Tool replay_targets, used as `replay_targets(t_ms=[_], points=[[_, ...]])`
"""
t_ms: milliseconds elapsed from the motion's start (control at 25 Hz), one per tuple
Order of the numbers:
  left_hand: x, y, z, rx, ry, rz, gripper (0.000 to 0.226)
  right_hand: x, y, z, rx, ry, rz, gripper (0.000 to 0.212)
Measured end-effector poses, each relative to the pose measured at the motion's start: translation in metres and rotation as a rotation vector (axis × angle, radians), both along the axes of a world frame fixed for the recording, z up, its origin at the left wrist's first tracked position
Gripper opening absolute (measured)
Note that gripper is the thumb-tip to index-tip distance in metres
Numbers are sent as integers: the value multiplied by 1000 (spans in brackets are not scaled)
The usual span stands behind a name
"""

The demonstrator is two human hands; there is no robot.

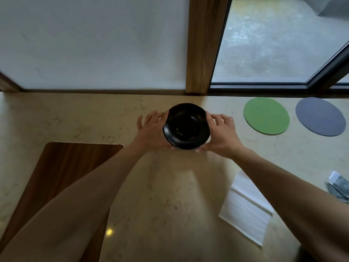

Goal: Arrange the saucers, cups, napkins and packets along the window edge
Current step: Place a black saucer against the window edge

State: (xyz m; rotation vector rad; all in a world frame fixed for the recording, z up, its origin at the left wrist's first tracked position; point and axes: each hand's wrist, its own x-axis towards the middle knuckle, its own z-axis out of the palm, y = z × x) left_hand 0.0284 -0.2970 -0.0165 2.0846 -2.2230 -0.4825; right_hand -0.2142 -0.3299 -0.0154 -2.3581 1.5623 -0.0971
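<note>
Both hands, left hand point(153, 129) & right hand point(221, 133), gripping stacked black saucers point(186, 126) by rims, near window edge point(105, 90) of table point(160, 186), green mat point(266, 115) just right.

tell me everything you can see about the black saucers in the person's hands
The black saucers look like a small stack, glossy and round with a raised rim and a sunken centre ring; how many is unclear. The left hand and right hand hold them from either side, near the wooden window post. Whether they rest on the countertop is unclear.
</note>
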Motion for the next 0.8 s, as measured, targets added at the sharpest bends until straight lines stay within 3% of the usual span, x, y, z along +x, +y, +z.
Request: replay_targets(t_ms=[360, 800], points=[[36, -69, -13, 41, -26, 60, 129, 38, -63, -11, -16, -23, -28, 125], [54, -86, -32, 68, -15, 72, 131, 56, -79, -25, 17, -13, -26, 124]])
